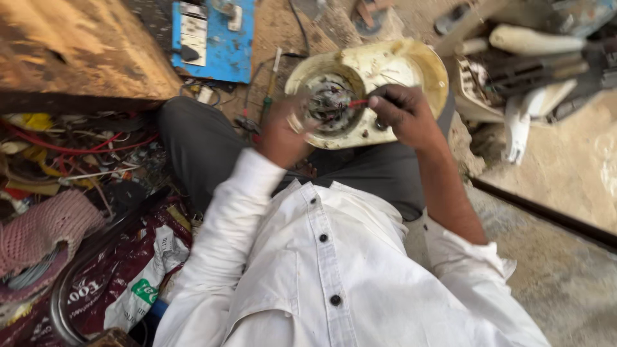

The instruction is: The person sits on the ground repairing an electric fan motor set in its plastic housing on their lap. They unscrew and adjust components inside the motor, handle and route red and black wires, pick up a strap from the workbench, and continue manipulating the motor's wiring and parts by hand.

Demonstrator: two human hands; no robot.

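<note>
Cream plastic housing [392, 67], likely light and brittle, rests on lap; right hand [406, 115] pinches red wire [357, 102], left hand [283, 132] grips its rim.

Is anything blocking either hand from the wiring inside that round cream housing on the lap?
Nothing visible does. The left hand rests on the rim of the cream housing, at the wiring. The right hand pinches a red wire leading into it.

Fan housing [398, 67]: cream plastic, yellowed, dull, grimy. Shirt [334, 276]: white cloth, matt. Board [77, 45]: rough worn wood. Switch panel [225, 48]: blue painted surface, chipped. Floor [565, 173]: rough, dusty.
</note>
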